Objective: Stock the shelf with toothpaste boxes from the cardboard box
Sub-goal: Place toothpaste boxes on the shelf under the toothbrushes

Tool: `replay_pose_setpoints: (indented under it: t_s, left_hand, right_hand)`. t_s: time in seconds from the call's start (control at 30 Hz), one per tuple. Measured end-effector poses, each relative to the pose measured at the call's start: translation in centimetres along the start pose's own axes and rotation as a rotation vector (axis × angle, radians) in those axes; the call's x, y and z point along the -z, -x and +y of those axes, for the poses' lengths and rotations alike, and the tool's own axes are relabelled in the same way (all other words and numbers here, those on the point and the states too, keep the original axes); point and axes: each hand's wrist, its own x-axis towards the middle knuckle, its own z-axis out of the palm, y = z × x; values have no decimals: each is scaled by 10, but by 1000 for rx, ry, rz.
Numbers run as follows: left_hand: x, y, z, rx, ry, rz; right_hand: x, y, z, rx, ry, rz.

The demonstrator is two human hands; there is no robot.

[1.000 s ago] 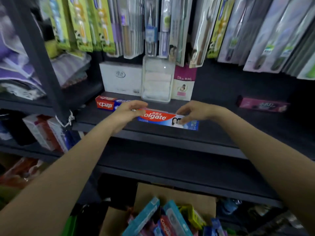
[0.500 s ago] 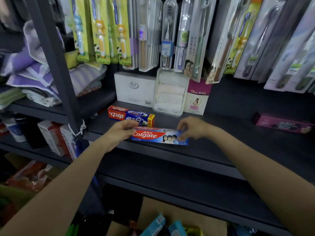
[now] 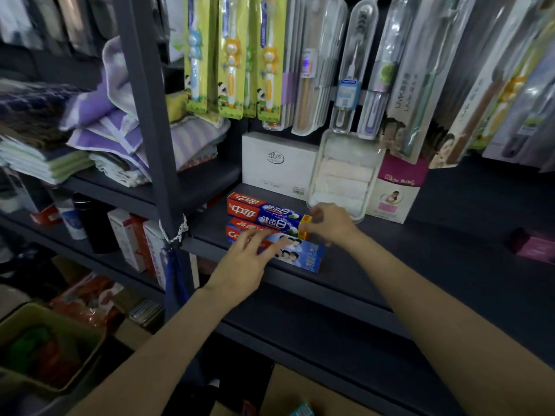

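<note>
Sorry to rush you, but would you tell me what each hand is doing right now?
Left hand: open, straight fingers resting on the Colgate box.
Right hand: fingers curled at the end of the red-and-blue box; grip cannot be told.

- Colgate box (image 3: 295,253) pushed back against the red-and-blue toothpaste box (image 3: 264,215).
- Left hand (image 3: 244,259) now flat on top, fingers spread.
- Right hand (image 3: 330,222) shifted to the boxes' right ends.
</note>
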Motion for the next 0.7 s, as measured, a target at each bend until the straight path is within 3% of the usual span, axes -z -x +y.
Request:
replay_pose_setpoints:
  t_s: [0.07, 0.23, 0.33, 0.47, 0.7]
  left_hand:
    - [-1, 2, 5, -24, -61, -2]
    - [-5, -3, 3, 27, -144, -122]
    - [-2, -13, 1, 108, -41, -149]
    - [6, -28, -7, 208, -22, -410]
    - [-2, -51, -15, 351, 144, -405]
  right_hand:
    - [-8, -7, 0, 4, 35, -35]
    - [-21, -21, 7, -22, 19, 56]
    - [-17, -27, 18, -59, 13, 113]
    - [-1, -33, 39, -123, 30, 146]
    - [8, -39, 58, -215, 122, 148]
